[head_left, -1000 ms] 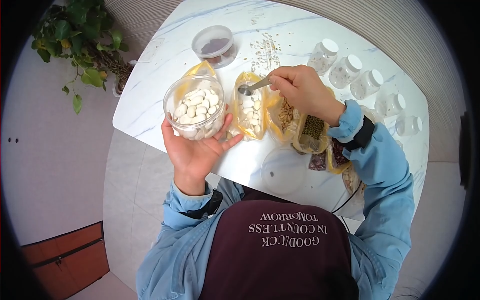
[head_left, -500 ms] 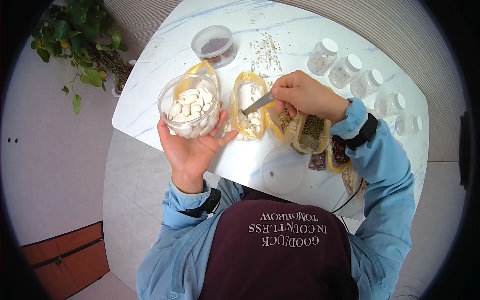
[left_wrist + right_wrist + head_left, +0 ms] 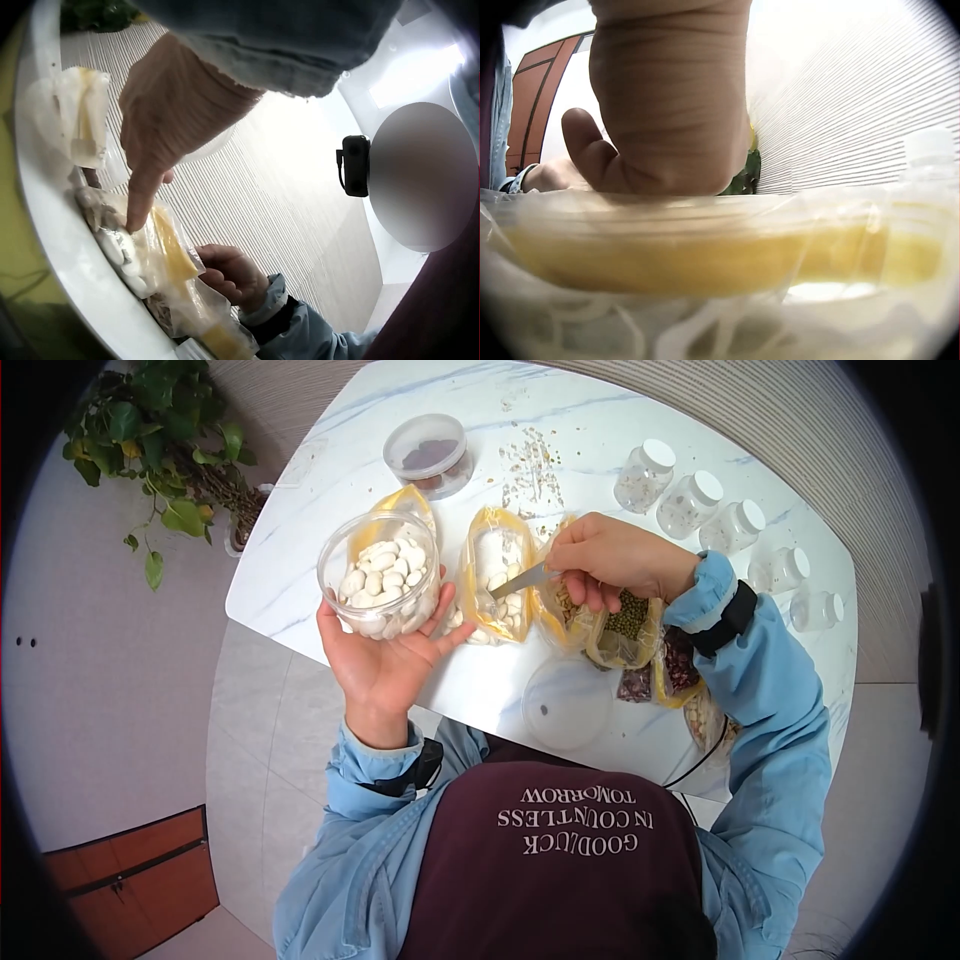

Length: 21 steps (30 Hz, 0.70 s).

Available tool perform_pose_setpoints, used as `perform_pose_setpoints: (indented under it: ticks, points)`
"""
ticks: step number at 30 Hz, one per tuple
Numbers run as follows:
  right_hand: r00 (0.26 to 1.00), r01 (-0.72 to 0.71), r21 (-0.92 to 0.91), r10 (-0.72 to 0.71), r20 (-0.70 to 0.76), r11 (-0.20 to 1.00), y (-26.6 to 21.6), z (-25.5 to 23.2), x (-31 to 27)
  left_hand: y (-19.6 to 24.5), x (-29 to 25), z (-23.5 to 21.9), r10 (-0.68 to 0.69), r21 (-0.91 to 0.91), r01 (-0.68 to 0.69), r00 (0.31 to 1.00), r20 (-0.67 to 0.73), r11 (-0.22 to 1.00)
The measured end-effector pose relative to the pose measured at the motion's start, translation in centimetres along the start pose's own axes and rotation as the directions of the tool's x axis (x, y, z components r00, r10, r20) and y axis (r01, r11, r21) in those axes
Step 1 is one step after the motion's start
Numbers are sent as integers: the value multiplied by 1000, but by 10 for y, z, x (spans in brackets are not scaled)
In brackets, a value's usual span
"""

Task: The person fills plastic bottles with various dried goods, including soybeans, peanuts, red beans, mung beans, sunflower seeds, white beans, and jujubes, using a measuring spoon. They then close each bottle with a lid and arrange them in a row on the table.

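Observation:
My left hand [image 3: 378, 670] holds a round clear tub [image 3: 375, 615] of large white beans [image 3: 382, 572] from below, its fingers and thumb around the base. In the head view my right hand [image 3: 625, 555] pinches the handle of a metal spoon [image 3: 527, 578]. The spoon's bowl is down among the white beans in an open yellow-edged bag [image 3: 498, 540] and cannot be seen. In the left wrist view the left hand [image 3: 176, 112] is close to the camera, and the right hand [image 3: 232, 277] is behind the bags. The right wrist view shows the right hand [image 3: 671, 97] above a bag edge [image 3: 667, 262].
Bags of nuts [image 3: 568, 610], green beans [image 3: 628, 616] and dark red beans [image 3: 680, 665] stand to the right. A lid [image 3: 567, 703] lies near the table's front edge. Behind are a lidded tub [image 3: 428, 455], scattered grains [image 3: 532, 468] and several white-capped jars [image 3: 690, 505].
Over the last second the spoon has gone from above the bag down into its beans, the right hand moving slightly down. The left hand and its tub have shifted slightly left.

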State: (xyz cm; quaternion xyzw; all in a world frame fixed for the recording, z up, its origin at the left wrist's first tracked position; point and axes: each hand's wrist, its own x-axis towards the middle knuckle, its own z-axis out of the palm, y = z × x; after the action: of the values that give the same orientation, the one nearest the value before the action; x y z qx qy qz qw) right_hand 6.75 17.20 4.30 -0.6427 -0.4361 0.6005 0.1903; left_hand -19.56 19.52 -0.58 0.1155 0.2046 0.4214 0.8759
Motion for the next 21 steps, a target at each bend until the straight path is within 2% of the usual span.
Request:
perform_pose_setpoints:
  ticks: [4, 5, 8, 13, 17, 21]
  points:
    - [1000, 9, 132, -9, -3, 991, 4, -5, -3, 0, -2, 12, -20, -6, 20, 995, -95, 1000]
    - [1000, 12, 165, -14, 8, 986, 6, -7, -4, 1, -2, 11, -25, -8, 24, 996, -81, 1000]
    - [999, 6, 202, 2, -38, 979, 11, -11, -12, 3, -3, 9, -34, -9, 33, 998, -61, 999]
    - [985, 93, 272, -48, -165, 958, 15, -17, -36, 3, -7, 15, -38, 15, 40, 994, -106, 999]
    - [958, 199, 319, -114, -264, 927, 12, -16, -53, 5, -6, 3, -99, 14, 99, 995, -5, 995]
    - [911, 354, 280, -260, -321, 892, -1, -10, -72, 3, -8, 7, -176, 8, 175, 983, 57, 984]
